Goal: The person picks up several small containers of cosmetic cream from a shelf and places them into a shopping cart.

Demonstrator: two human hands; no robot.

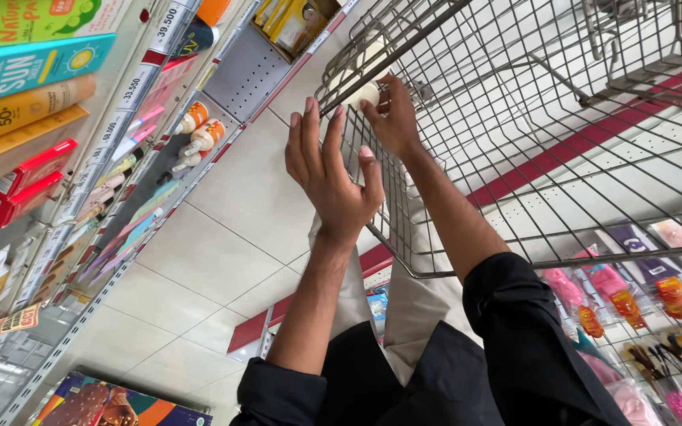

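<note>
A: Inside the wire cart (562,142), up at its near corner: one small white round item (365,93), kind unreadable. The right hand (395,118) has its fingers curled around it, grasping it through the cart's open top.

B: Left hand?

A: One left hand (331,177), just outside the cart's near wall, palm flat, fingers spread and extended, fingertips touching the cart rim. Holds nothing, released.

B: Anything else in the cart?

A: Can't tell; mesh only, floor showing through.

B: Left of the cart?

A: Shelf rack (120,158) across a strip of tiled floor (222,229). Two white bottles with orange bands (201,130) lying on it, plus many pink and green tubes, too blurred to count. Two red boxes (25,185) further left. One green carton (33,67) above those.

B: Under the cart?

A: Packaged goods (617,300) seen through the mesh, pink and orange, uncountable. Two black sleeves (515,331) below the cart, one per arm.
</note>
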